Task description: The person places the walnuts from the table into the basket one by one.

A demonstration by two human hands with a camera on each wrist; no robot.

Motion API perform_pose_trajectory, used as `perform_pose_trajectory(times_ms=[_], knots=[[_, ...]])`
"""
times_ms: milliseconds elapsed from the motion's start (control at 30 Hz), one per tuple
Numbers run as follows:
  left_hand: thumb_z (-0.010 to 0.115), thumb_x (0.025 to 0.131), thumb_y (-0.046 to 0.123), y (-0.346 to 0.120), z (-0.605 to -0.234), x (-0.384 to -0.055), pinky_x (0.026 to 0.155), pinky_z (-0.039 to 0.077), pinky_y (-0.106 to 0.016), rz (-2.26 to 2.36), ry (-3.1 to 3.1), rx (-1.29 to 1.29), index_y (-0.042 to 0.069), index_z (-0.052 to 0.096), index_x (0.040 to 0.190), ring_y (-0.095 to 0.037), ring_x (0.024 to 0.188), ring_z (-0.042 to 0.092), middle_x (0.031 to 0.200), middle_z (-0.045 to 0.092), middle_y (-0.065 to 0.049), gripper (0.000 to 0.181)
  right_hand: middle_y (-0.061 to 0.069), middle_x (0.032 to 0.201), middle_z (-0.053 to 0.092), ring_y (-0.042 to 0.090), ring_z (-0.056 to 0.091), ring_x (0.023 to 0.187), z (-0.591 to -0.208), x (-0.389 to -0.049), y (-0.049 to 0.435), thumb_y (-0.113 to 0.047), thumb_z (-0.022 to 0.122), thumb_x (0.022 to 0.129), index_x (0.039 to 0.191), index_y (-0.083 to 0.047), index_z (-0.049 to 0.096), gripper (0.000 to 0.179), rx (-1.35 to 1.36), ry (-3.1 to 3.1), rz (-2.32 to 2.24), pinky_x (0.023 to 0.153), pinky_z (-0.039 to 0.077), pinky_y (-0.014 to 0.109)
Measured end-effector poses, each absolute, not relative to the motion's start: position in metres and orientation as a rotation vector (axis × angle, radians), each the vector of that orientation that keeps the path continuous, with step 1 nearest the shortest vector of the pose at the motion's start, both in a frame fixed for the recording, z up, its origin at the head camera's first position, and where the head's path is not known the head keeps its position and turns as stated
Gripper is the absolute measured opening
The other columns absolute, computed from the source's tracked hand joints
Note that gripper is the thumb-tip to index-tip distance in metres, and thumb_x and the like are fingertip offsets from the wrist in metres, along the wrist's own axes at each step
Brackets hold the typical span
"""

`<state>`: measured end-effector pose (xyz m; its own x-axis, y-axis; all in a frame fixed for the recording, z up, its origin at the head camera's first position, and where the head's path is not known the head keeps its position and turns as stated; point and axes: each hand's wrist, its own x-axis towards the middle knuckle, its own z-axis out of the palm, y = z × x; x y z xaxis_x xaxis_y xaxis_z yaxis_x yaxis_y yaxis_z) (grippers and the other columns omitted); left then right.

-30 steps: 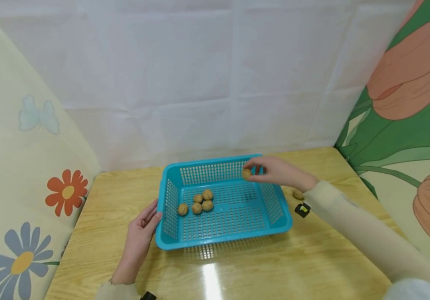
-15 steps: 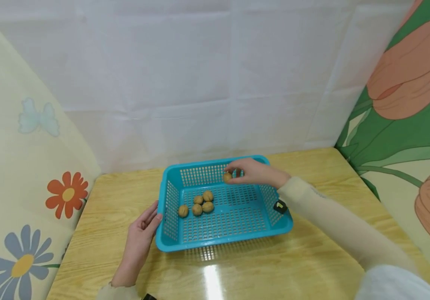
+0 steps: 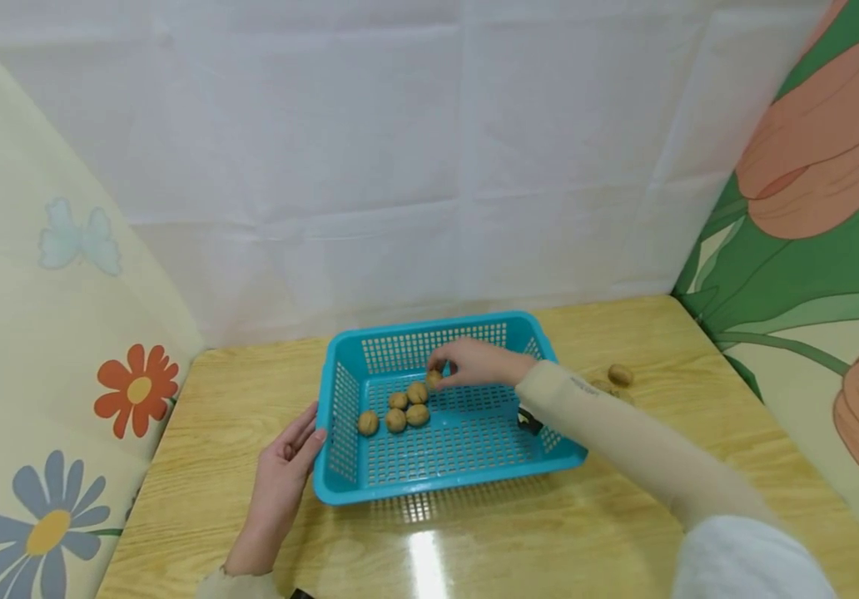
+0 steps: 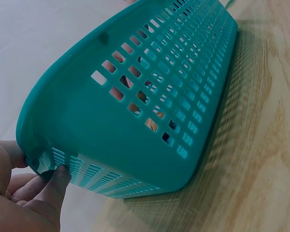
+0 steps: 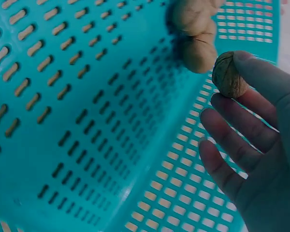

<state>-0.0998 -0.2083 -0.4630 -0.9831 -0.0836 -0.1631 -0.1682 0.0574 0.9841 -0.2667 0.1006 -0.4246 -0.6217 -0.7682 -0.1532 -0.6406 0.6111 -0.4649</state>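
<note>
A blue slotted plastic basket point(image 3: 452, 480) stands on the wooden table. My left hand point(image 3: 285, 466) grips its left rim, thumb on the near side; the left wrist view shows those fingers point(image 4: 55, 186) curled at the basket's edge. Inside the basket my right hand point(image 3: 480, 363) pinches a walnut point(image 5: 229, 75) between thumb and fingertips, low over the basket floor. Several other walnuts point(image 3: 395, 420) lie grouped in the left half of the basket, just left of the held one.
Outside the basket to the right, walnuts point(image 3: 620, 374) lie on the wooden table point(image 3: 355, 545), partly behind the right sleeve. A white cloth point(image 3: 355, 166) hangs behind the table, with flower-printed cloths at both sides.
My right hand has carried the walnut leftward and down from the basket's right rim to beside the grouped walnuts. My left hand stays on the left rim.
</note>
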Motion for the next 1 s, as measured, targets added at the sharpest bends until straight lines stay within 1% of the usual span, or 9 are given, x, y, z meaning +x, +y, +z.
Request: perform_pose_trajectory(times_ms=[100,200,500,633,767,933,1000], knots=[[0.059,0.109,0.028,-0.208,-0.463,-0.100,0.096,0.055,-0.017,2.102,2.239,-0.266,0.012,0.040,0.161,0.009,0.116,0.060,0.159,0.048,-0.012,0.058,-0.001,0.115,0.073,0.011,0.066,0.100,-0.434,-0.268,0.096,-0.029,0.073,0.100,0.126,-0.013,0.071,0.030,-1.115,2.508,-0.476,0.088,0.058,0.030],[0.059,0.109,0.027,-0.208,-0.463,-0.100,0.096,0.055,-0.017,2.104,2.237,-0.261,0.012,0.040,0.161,0.009,0.117,0.060,0.159,0.048,-0.012,0.058,-0.001,0.116,0.073,0.012,0.066,0.104,-0.441,-0.268,0.092,-0.030,0.074,0.100,0.126,-0.015,0.071,0.030,-1.087,2.514,-0.424,0.091,0.058,0.029],[0.059,0.109,0.027,-0.208,-0.462,-0.099,0.096,0.055,-0.017,2.104,2.243,-0.260,0.012,0.040,0.161,0.009,0.116,0.061,0.159,0.048,-0.013,0.058,0.001,0.118,0.073,0.017,0.067,0.109,-0.446,-0.264,0.086,-0.028,0.076,0.098,0.127,-0.012,0.070,0.033,-1.035,2.489,-0.426,0.096,0.057,0.034],[0.059,0.109,0.029,-0.207,-0.461,-0.099,0.095,0.055,-0.017,2.092,2.245,-0.258,0.012,0.039,0.161,0.010,0.116,0.060,0.159,0.047,-0.013,0.058,0.000,0.116,0.073,0.015,0.067,0.108,-0.447,-0.264,0.088,-0.029,0.076,0.098,0.124,-0.014,0.070,0.031,-1.025,2.485,-0.432,0.095,0.057,0.033],[0.059,0.109,0.029,-0.207,-0.461,-0.099,0.096,0.055,-0.017,2.093,2.245,-0.258,0.012,0.039,0.161,0.010,0.116,0.060,0.159,0.047,-0.012,0.059,0.001,0.116,0.073,0.016,0.067,0.105,-0.444,-0.266,0.093,-0.030,0.075,0.099,0.126,-0.013,0.070,0.032,-1.035,2.492,-0.445,0.091,0.058,0.034],[0.059,0.109,0.029,-0.208,-0.461,-0.099,0.095,0.055,-0.017,2.093,2.246,-0.257,0.012,0.040,0.161,0.009,0.116,0.060,0.159,0.047,-0.012,0.058,0.007,0.123,0.072,0.017,0.066,0.106,-0.430,-0.268,0.106,-0.028,0.073,0.101,0.132,-0.010,0.068,0.036,-1.048,2.482,-0.506,0.092,0.058,0.035],[0.059,0.109,0.029,-0.208,-0.461,-0.100,0.095,0.055,-0.017,2.094,2.245,-0.260,0.013,0.040,0.161,0.009,0.116,0.060,0.159,0.048,-0.012,0.058,0.006,0.124,0.072,0.016,0.066,0.106,-0.422,-0.267,0.112,-0.029,0.072,0.101,0.132,-0.011,0.068,0.036,-1.067,2.484,-0.519,0.092,0.058,0.034]])
